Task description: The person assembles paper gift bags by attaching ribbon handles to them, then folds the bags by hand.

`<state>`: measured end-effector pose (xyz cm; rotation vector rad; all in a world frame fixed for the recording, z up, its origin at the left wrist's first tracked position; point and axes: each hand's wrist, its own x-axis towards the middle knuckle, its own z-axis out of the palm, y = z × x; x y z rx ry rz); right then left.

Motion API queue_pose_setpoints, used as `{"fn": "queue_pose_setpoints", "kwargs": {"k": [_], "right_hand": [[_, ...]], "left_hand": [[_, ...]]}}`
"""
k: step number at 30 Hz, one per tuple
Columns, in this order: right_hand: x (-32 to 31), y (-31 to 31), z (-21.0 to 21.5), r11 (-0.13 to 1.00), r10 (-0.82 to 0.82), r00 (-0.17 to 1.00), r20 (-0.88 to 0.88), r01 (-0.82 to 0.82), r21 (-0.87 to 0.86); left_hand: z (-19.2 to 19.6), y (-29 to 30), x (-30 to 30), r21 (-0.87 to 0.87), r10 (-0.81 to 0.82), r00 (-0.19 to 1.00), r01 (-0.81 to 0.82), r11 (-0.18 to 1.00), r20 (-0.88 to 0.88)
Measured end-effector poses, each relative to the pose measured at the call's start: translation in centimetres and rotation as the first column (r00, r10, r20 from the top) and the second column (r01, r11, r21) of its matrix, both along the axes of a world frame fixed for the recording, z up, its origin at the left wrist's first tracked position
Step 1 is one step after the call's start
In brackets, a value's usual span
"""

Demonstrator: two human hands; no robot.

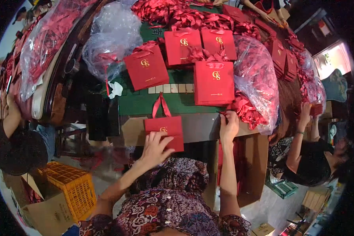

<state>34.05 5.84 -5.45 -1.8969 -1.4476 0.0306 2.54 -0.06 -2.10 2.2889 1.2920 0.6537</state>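
A small red paper gift bag [176, 125] with gold print and a looped ribbon handle [160, 107] lies at the table's front edge. My left hand [157, 148] rests on its lower front, fingers spread, not gripped round it. To the right, my right hand [229, 126] has thumb and fingers pinched at the edge of a heap of red ribbons [246, 112], seemingly on a ribbon end. That heap spills from a clear plastic bag [259, 78]. Just beyond the hands stands a stack of red gift bags [214, 84], with another red bag [146, 69] farther left.
A green mat [135, 103] covers the table's middle. Clear plastic [114, 37] bulges at the back left. An open cardboard box [251, 169] stands below the right edge, a yellow crate [72, 188] on the floor at left. People work on both sides and across.
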Motion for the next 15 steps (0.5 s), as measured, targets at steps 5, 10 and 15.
{"fn": "queue_pose_setpoints", "kwargs": {"k": [5,10,15], "right_hand": [[0.1,0.4,0.2,1.000,-0.002,0.997,0.072,0.003,-0.010],[-0.6,-0.3,1.4,0.996,0.078,0.980,0.182,-0.070,-0.048],[-4.8,-3.5,3.1,0.978,0.207,0.901,0.382,-0.183,-0.098]], "left_hand": [[0.0,2.8,-0.5,0.054,0.100,0.994,-0.102,0.993,0.045],[-0.1,4.7,-0.3,0.066,0.133,0.991,-0.132,0.989,-0.001],[-1.1,5.4,-0.4,0.020,0.125,0.991,-0.124,0.992,-0.051]]}}
